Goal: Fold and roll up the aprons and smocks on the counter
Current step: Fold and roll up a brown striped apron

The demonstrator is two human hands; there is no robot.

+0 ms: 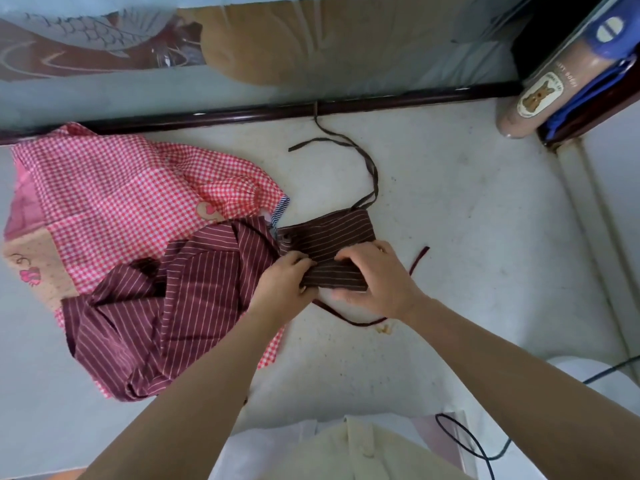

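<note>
A maroon apron with thin white stripes (162,306) lies crumpled on the pale counter (467,237), its narrow folded end (332,230) stretched to the right. My left hand (284,282) grips the left side of a tight fold or roll (332,275) at that end. Over the same roll curls my right hand (377,278), fingers on top. Thin dark ties (370,168) trail toward the back rail and below my hands. A red-and-white checked smock (121,199) lies spread under and behind the striped apron, at the left.
A dark rail (242,116) borders the counter's back edge, with glass behind it. A rolled tan apron with a bear label (540,91) stands at the back right beside a blue item (588,95). A black cable (464,441) loops near the front right.
</note>
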